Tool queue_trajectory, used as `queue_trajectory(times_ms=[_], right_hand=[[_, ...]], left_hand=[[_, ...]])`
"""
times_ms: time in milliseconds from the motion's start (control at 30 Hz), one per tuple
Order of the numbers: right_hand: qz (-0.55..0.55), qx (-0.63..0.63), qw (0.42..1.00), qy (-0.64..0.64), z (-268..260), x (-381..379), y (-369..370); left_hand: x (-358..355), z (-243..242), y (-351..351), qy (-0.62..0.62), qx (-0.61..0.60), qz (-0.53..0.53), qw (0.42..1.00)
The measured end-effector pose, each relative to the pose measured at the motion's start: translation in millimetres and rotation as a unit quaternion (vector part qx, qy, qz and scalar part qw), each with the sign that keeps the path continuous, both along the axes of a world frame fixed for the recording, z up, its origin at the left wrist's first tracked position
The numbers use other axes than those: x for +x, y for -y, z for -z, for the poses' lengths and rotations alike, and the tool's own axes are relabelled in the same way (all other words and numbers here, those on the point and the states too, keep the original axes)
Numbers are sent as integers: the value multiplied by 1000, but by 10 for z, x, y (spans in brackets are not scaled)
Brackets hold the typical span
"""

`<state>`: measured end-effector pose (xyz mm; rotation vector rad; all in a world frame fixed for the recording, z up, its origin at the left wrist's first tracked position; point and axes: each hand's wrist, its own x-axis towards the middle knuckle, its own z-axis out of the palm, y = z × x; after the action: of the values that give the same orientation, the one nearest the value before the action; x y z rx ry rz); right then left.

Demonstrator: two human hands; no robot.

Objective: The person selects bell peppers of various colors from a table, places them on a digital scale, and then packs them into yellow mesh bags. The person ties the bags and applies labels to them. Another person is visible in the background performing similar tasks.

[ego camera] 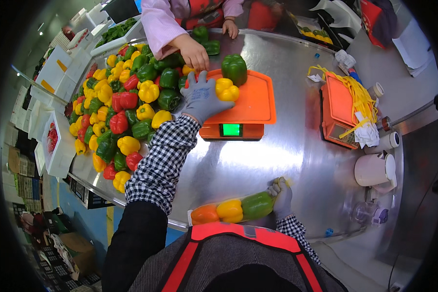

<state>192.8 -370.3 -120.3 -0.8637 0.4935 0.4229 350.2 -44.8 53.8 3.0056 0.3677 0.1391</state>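
Note:
My left hand, in a grey glove, reaches over the left side of an orange weighing scale with a lit green display. Its fingers are spread, and the thumb lies beside a yellow bell pepper on the pan. What is under the palm is hidden, so a grip cannot be told. A green bell pepper stands behind the yellow one. Close to my body, my right hand, also gloved, pinches the gathered end of a clear bag. Orange, yellow and green peppers lie in a row inside it.
A large heap of mixed bell peppers covers the table's left side. Across the metal table, a co-worker's hand reaches toward the scale. On the right are a second orange scale, yellow ties and a pale kettle.

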Motion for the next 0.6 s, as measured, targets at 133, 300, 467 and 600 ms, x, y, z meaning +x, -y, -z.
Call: queue_trajectory(times_ms=[133, 300, 467, 600], right_hand=[[-2, 27, 1000, 12, 65, 10, 18], [6, 19, 1000, 2, 26, 23, 3], [-5, 23, 1000, 6, 66, 25, 60], [-8, 11, 1000, 12, 60, 22, 51]], left_hand=[[-150, 48, -107, 60, 3, 39, 997], [-396, 39, -45, 140, -23, 80, 987], [-380, -40, 197, 184, -37, 128, 974], [-489, -196, 589, 224, -99, 223, 943]])
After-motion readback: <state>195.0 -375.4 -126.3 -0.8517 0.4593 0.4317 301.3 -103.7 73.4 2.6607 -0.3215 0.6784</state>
